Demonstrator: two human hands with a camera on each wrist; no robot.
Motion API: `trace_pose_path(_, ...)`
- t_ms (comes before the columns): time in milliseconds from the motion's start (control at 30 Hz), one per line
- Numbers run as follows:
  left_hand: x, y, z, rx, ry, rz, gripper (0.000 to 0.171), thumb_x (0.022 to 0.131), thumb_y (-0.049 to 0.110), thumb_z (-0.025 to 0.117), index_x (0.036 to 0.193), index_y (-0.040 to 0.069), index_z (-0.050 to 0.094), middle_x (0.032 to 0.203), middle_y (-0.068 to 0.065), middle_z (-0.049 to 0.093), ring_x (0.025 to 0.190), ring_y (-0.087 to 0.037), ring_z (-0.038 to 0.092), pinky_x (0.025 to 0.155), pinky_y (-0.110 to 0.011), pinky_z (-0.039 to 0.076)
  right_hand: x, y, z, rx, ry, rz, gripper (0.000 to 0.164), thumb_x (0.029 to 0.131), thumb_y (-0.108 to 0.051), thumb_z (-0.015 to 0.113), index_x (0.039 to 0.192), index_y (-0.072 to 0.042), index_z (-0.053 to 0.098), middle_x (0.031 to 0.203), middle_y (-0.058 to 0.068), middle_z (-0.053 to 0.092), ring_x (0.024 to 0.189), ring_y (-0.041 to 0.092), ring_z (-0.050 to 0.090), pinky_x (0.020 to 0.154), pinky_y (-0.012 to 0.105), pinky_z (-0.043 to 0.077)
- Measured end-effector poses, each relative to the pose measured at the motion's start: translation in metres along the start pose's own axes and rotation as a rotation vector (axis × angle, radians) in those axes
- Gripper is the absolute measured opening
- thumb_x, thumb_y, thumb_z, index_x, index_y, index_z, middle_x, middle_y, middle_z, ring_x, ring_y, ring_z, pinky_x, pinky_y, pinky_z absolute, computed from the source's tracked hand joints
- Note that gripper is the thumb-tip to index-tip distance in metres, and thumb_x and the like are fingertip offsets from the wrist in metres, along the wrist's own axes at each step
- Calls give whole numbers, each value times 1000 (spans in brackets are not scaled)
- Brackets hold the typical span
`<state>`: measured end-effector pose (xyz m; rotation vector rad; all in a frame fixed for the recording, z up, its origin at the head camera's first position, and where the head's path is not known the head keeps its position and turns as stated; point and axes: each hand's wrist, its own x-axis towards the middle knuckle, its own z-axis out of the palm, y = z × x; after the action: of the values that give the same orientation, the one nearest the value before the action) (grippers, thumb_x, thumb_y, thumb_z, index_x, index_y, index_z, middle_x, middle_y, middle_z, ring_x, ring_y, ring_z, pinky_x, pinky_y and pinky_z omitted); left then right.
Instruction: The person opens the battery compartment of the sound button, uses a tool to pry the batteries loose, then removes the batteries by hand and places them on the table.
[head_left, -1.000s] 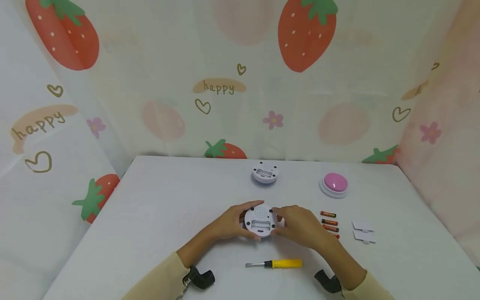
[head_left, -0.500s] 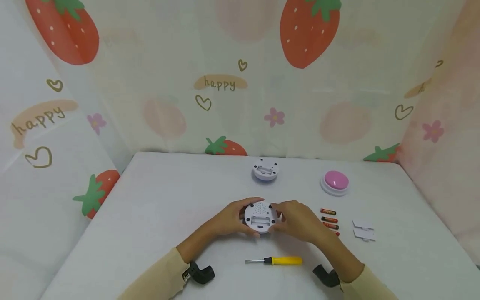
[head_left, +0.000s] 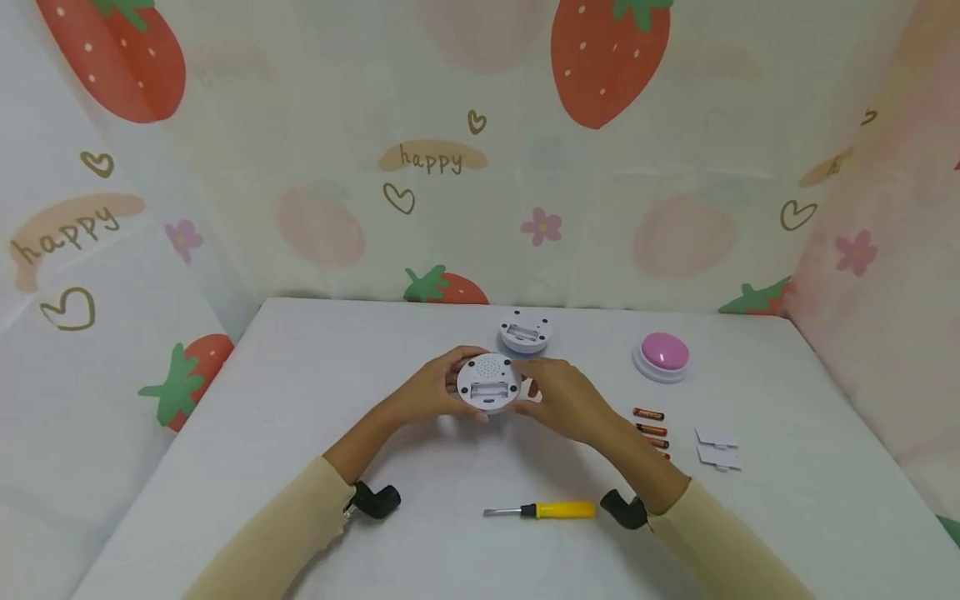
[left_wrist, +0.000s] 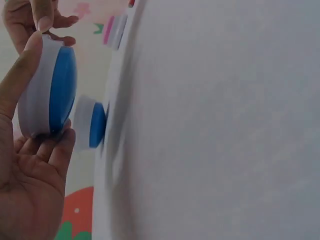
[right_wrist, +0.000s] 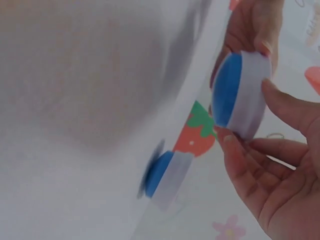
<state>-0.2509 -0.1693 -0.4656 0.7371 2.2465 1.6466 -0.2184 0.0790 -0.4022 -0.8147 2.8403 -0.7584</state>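
A round white push button [head_left: 489, 371] is held up off the table, its underside with an uncovered battery slot facing up. In the left wrist view, the blue dome of this push button [left_wrist: 63, 90] is on the side turned towards the table. My left hand [head_left: 429, 390] grips its left edge between thumb and fingers. On the opposite edge, my right hand [head_left: 566, 402] pinches it with thumb and fingertips. Just behind it a second white push button [head_left: 525, 335] lies blue dome down, its battery slot also uncovered.
A pink-topped push button [head_left: 664, 353] stands upright at the back right. Several small batteries [head_left: 649, 414] lie in a column, partly behind the right forearm. Beside them are two white battery covers [head_left: 717, 437]. A yellow-handled screwdriver [head_left: 564, 510] lies in front.
Both hands have lifted the push button and carried it left and away from me, closer to the second one. The head view has shifted slightly. The other items lie as before.
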Motion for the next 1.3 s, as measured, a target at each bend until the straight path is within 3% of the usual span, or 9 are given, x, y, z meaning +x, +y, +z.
trace_pose_path(267,16,-1,-50,20,38,-29,91,73,4,91,151,10,45,140,-12,55,118,-26,60,94,-25,55,39,-8,7,178,87,-29,65,88,-16,81,142,7,53,113,14,71,81,17,62,64,22,51)
trace_pose_path(500,27,-8,-79,5,66,-54,93,75,-1,89,154,10,42,143,-15,54,115,-25,62,91,-24,56,73,-12,20,364,71,58,73,91,-15,77,150,8,40,139,19,59,115,29,67,90,33,57)
trace_pose_path(633,29,-17,-88,-3,69,-75,91,76,-4,87,154,7,42,145,-18,53,113,-24,62,89,-23,56,90,-13,33,489,65,97,68,92,-10,74,149,10,41,145,20,55,116,29,67,91,33,58)
trace_pose_path(833,27,-33,-98,22,63,-118,90,78,-4,84,156,6,39,145,-20,52,112,-24,63,87,-21,55,109,-17,47,576,25,192,64,93,-13,73,148,4,46,138,14,62,94,26,73,73,23,56)
trace_pose_path(933,26,-41,-103,35,66,-141,92,79,-4,84,157,6,36,146,-23,51,110,-22,63,86,-19,54,117,-18,51,604,1,227,64,94,-15,73,149,3,46,141,12,60,92,30,73,72,22,56)
trace_pose_path(1100,24,-48,-108,30,72,-173,93,80,-4,83,158,4,33,149,-23,49,115,-22,61,87,-18,53,124,-18,56,580,-23,245,65,94,-18,73,150,0,46,145,12,57,87,27,75,70,19,55)
trace_pose_path(1300,24,-46,-111,48,67,-197,92,82,1,83,159,5,31,148,-23,49,117,-24,59,89,-17,51,126,-18,57,572,-26,254,68,94,-20,73,152,-1,42,150,13,51,87,27,74,71,22,57)
